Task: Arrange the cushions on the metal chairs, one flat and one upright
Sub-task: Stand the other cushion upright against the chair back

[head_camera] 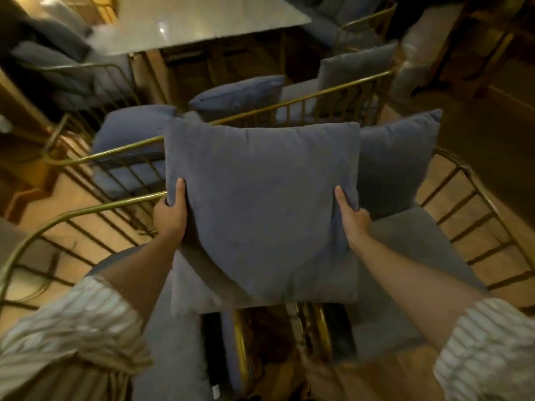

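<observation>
I hold a square blue-grey cushion (262, 204) in the air at the centre of the view, its face turned toward me. My left hand (171, 215) grips its left edge and my right hand (351, 217) grips its right edge. Beneath it, a second cushion (191, 296) shows at the lower left. On the right, a gold metal chair (474, 204) carries a flat seat cushion (419, 250) and an upright cushion (399, 160) behind it. A gold metal chair (72, 215) stands at the left.
More gold wire chairs with blue cushions (237, 95) stand behind, around a grey table (202, 21). Another cushion (127, 131) sits behind a chair rail at the left. Wooden floor (434, 180) shows between the chairs. Gold chair legs (241, 351) stand close below me.
</observation>
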Demonstrator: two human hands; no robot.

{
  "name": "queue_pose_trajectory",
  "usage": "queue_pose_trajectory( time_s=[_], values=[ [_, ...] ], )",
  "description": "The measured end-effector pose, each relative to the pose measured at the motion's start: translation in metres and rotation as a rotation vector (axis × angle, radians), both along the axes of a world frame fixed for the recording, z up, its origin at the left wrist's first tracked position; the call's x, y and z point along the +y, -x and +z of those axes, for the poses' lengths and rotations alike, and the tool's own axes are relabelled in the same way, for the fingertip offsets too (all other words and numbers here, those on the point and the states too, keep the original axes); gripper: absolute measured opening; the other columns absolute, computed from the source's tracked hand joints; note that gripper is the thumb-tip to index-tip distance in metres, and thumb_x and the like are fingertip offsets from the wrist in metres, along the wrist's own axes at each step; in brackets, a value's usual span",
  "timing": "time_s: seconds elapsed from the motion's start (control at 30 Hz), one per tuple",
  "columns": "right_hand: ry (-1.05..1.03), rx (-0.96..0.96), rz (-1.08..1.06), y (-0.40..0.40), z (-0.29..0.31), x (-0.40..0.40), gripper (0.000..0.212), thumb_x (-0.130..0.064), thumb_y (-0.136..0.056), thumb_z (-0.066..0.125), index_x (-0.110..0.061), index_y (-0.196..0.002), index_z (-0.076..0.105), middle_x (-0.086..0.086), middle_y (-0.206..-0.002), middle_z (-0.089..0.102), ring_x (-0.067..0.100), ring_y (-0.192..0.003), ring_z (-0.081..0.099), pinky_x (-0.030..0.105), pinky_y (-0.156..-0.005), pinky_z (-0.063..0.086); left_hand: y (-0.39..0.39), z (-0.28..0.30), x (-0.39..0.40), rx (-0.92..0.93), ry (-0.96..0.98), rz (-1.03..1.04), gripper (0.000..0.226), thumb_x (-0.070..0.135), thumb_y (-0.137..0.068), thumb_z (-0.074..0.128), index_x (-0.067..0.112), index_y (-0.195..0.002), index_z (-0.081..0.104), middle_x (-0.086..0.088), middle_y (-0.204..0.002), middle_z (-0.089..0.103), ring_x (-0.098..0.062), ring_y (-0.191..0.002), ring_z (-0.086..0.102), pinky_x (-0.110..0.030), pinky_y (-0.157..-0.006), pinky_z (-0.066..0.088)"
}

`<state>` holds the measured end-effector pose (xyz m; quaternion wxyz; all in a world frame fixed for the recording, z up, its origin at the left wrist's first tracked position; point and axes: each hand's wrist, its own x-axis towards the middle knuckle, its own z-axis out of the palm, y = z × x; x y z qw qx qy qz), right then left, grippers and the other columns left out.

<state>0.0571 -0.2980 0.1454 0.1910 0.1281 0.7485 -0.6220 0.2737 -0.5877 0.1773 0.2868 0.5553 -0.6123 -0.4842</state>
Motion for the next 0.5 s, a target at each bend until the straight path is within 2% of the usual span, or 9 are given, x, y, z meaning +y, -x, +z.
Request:
queue_pose_trajectory(
  time_s=[0.13,0.2,0.27,0.4,0.5],
  values=[
    [0.091,-0.044,0.164,-0.045,0.008,-0.087,0.111,-0.079,-0.057,0.069,-0.008,-0.139,0.047,0.010,-0.143,0.053,0.033,-0.126,0.054,0.040,-0.103,0.045,-0.079,0.005,-0.050,-0.019,-0.002,0.164,0.080,0.079,-0.079,0.044,0.013,-0.123,0.060,-0.011,-0.121,0.064,-0.033,-0.112,0.060,-0.036,-0.084,0.044],
    [0.085,-0.011,0.197,-0.070,0.008,-0.126,0.112,-0.081,-0.058,0.067,-0.014,-0.145,0.041,0.008,-0.149,0.046,0.034,-0.131,0.048,0.042,-0.108,0.039,-0.117,0.004,-0.071,-0.083,0.035,0.180,0.077,0.080,-0.081,0.038,0.015,-0.117,0.060,-0.012,-0.117,0.065,-0.033,-0.107,0.061,-0.037,-0.082,0.045],
    [0.085,-0.031,0.245,-0.097,0.006,-0.163,0.109,-0.081,-0.060,0.066,-0.017,-0.145,0.040,0.007,-0.148,0.047,0.034,-0.129,0.050,0.043,-0.108,0.041,-0.156,0.003,-0.092,-0.144,0.081,0.186,0.077,0.084,-0.078,0.034,0.019,-0.109,0.059,-0.011,-0.113,0.067,-0.033,-0.102,0.062,-0.038,-0.081,0.046],
    [0.150,-0.098,0.322,-0.143,0.001,-0.231,0.109,-0.080,-0.055,0.070,-0.017,-0.141,0.047,0.006,-0.136,0.058,0.030,-0.119,0.059,0.042,-0.101,0.049,-0.218,0.007,-0.139,-0.138,0.081,0.213,0.098,0.098,-0.058,0.039,0.020,-0.114,0.056,-0.006,-0.119,0.066,-0.030,-0.108,0.062,-0.041,-0.086,0.046],
    [0.201,-0.101,0.312,-0.167,-0.003,-0.282,0.090,-0.067,-0.059,0.079,-0.013,-0.128,0.060,0.004,-0.128,0.065,0.025,-0.110,0.064,0.038,-0.096,0.052,-0.245,0.013,-0.183,-0.116,0.018,0.206,0.118,0.102,-0.046,0.043,0.022,-0.133,0.052,-0.004,-0.131,0.062,-0.029,-0.119,0.058,-0.044,-0.098,0.045]
  ],
)
